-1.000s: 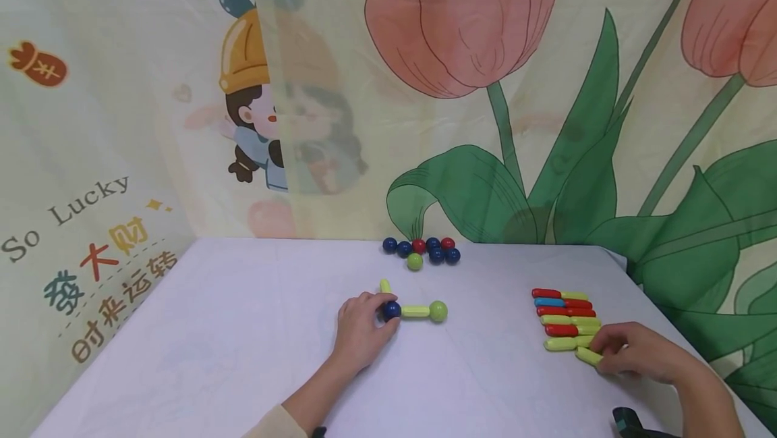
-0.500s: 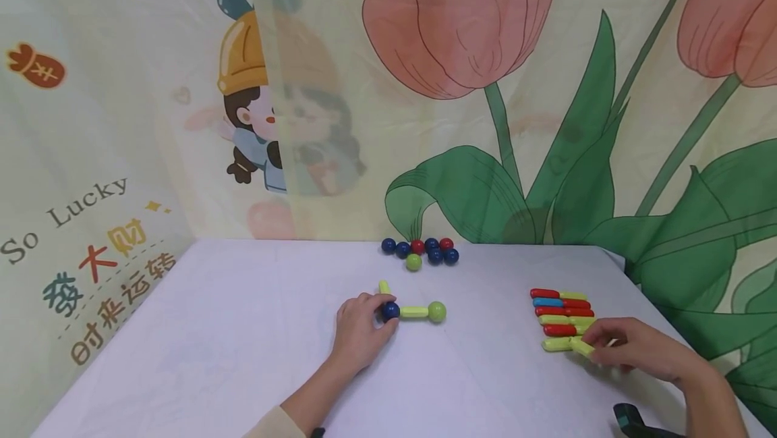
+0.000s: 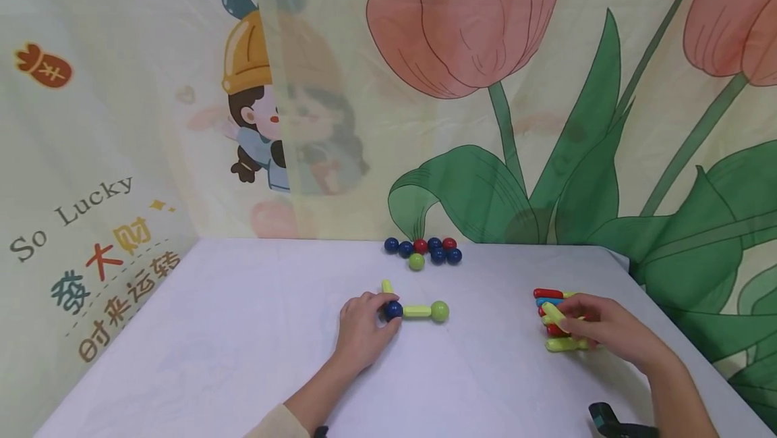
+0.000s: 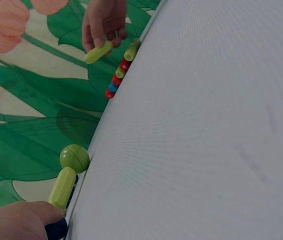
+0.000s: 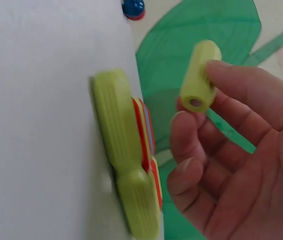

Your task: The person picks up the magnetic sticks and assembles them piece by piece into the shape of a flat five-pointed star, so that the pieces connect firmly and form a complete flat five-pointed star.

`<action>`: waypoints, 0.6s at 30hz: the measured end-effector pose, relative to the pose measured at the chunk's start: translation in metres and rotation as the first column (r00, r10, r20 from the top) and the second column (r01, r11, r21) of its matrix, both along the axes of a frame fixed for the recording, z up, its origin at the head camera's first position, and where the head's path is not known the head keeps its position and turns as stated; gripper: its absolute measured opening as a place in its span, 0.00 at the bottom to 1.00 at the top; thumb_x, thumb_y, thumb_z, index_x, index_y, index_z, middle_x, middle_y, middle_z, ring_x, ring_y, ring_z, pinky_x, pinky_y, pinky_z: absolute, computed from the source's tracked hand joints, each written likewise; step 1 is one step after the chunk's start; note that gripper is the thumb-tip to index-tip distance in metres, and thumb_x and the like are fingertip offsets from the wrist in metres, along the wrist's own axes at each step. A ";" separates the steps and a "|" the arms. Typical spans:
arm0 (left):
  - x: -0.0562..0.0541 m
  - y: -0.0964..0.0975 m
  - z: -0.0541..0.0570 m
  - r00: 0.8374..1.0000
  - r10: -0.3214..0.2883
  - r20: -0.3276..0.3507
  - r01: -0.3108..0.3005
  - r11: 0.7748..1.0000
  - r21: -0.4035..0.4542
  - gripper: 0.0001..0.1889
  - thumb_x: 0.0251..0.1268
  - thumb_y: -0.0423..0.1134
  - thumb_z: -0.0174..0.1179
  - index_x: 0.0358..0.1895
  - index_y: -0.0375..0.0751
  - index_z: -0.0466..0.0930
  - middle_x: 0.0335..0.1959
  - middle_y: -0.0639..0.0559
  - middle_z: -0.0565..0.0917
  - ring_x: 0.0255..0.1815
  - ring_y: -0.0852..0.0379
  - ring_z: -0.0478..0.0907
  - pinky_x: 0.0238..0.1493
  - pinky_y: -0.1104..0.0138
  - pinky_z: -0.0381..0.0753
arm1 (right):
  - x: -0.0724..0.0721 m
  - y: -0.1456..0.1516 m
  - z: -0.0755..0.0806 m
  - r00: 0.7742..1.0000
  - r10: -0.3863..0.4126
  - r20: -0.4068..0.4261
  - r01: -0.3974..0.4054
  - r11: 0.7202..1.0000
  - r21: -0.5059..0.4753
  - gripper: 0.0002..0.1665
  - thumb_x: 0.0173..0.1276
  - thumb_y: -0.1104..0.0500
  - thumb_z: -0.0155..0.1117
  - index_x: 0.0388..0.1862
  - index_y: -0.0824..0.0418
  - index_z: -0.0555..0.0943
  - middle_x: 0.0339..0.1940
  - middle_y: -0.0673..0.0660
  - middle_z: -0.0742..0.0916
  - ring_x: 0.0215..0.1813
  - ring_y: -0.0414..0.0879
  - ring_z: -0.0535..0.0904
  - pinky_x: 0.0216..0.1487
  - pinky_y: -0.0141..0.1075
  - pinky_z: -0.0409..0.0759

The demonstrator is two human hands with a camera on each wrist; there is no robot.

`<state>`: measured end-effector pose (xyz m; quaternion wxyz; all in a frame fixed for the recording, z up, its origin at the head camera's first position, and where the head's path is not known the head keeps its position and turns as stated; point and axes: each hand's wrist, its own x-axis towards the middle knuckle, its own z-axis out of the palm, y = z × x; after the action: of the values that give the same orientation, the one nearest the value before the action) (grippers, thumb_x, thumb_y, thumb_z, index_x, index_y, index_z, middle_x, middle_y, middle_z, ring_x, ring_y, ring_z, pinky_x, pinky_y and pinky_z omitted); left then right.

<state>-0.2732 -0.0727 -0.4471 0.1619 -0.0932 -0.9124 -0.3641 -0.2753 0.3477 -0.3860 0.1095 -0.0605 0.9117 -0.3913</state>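
Note:
My left hand (image 3: pixel 364 324) pinches a dark blue ball (image 3: pixel 394 310) on the table. From that ball a yellow-green magnetic rod (image 3: pixel 417 311) runs right to a green ball (image 3: pixel 440 311). A second yellow-green rod (image 3: pixel 387 286) points away behind the fingers, partly hidden. Between thumb and fingers my right hand (image 3: pixel 613 333) holds a loose yellow-green magnetic rod (image 5: pixel 199 77), raised off the table, with a round metal end showing in the right wrist view. Below it lie several rods in a stack of rows, red (image 3: pixel 548 293), blue and yellow-green, partly covered by the hand.
Blue, red and green balls (image 3: pixel 438 257) cluster at the table's back edge. A black object (image 3: pixel 619 421) shows by the right forearm at the front. White cloth covers the table (image 3: pixel 243 330), and a printed curtain (image 3: pixel 328 87) hangs behind it.
My right hand has lifted the yellow-green rod from the near end of the rows and moved it left and away, over the stack. The left hand stays in place on the blue ball.

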 end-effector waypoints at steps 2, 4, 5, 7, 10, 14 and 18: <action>-0.001 0.000 0.000 1.000 0.000 -0.001 0.000 1.000 -0.002 0.17 0.60 0.40 0.73 0.53 0.47 0.87 0.44 0.49 0.86 0.51 0.47 0.78 0.65 0.44 0.68 | -0.001 -0.006 0.000 1.000 -0.019 0.004 0.019 1.000 -0.008 0.29 0.73 0.49 0.67 0.64 0.66 0.76 0.52 0.60 0.84 0.48 0.50 0.78 0.37 0.37 0.84; -0.001 0.001 0.001 1.000 -0.003 0.000 0.003 1.000 0.000 0.17 0.60 0.40 0.73 0.53 0.47 0.87 0.44 0.49 0.86 0.51 0.47 0.78 0.65 0.44 0.68 | -0.003 -0.011 -0.001 0.999 -0.030 0.014 0.030 0.999 -0.028 0.29 0.73 0.50 0.68 0.65 0.66 0.76 0.50 0.60 0.85 0.47 0.50 0.78 0.37 0.37 0.83; -0.001 0.001 0.001 1.000 -0.005 0.000 0.005 1.000 0.000 0.17 0.60 0.40 0.73 0.53 0.47 0.87 0.44 0.49 0.86 0.51 0.47 0.78 0.65 0.44 0.68 | -0.003 -0.013 -0.001 0.999 -0.032 0.017 0.032 0.999 -0.037 0.29 0.73 0.50 0.68 0.64 0.66 0.76 0.49 0.60 0.85 0.46 0.50 0.78 0.36 0.37 0.83; -0.001 0.001 0.001 1.000 -0.008 0.001 0.008 1.000 0.002 0.17 0.60 0.40 0.73 0.53 0.47 0.87 0.44 0.49 0.86 0.52 0.47 0.78 0.65 0.44 0.68 | -0.005 -0.019 -0.001 0.999 -0.035 0.018 0.035 0.998 -0.043 0.29 0.72 0.50 0.68 0.64 0.66 0.76 0.49 0.59 0.85 0.45 0.50 0.78 0.36 0.38 0.83; -0.001 0.001 0.001 1.000 -0.006 -0.003 0.006 1.000 0.000 0.17 0.60 0.40 0.73 0.53 0.47 0.87 0.44 0.49 0.86 0.51 0.47 0.78 0.65 0.44 0.68 | -0.007 -0.029 -0.001 0.999 -0.033 0.004 0.034 0.998 -0.052 0.29 0.72 0.50 0.69 0.64 0.66 0.77 0.48 0.60 0.85 0.42 0.50 0.79 0.36 0.37 0.83; -0.001 0.001 0.000 1.000 0.002 -0.006 -0.002 1.000 -0.002 0.17 0.59 0.40 0.73 0.53 0.47 0.87 0.43 0.49 0.86 0.51 0.47 0.78 0.65 0.44 0.68 | -0.011 -0.044 -0.002 1.000 -0.024 -0.020 0.023 0.997 -0.077 0.28 0.71 0.51 0.69 0.62 0.66 0.78 0.43 0.61 0.84 0.35 0.50 0.79 0.33 0.36 0.80; -0.001 0.001 -0.001 1.000 0.005 -0.010 -0.005 1.000 -0.002 0.17 0.59 0.40 0.73 0.53 0.47 0.87 0.43 0.49 0.86 0.51 0.48 0.78 0.64 0.44 0.69 | -0.017 -0.059 -0.004 0.999 -0.034 -0.022 0.031 0.993 -0.115 0.26 0.71 0.51 0.70 0.61 0.64 0.78 0.42 0.61 0.84 0.32 0.50 0.77 0.29 0.35 0.77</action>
<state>-0.2739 -0.0719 -0.4483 0.1672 -0.0930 -0.9123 -0.3622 -0.2920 0.2890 -0.3903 0.0883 -0.0565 0.8899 -0.4440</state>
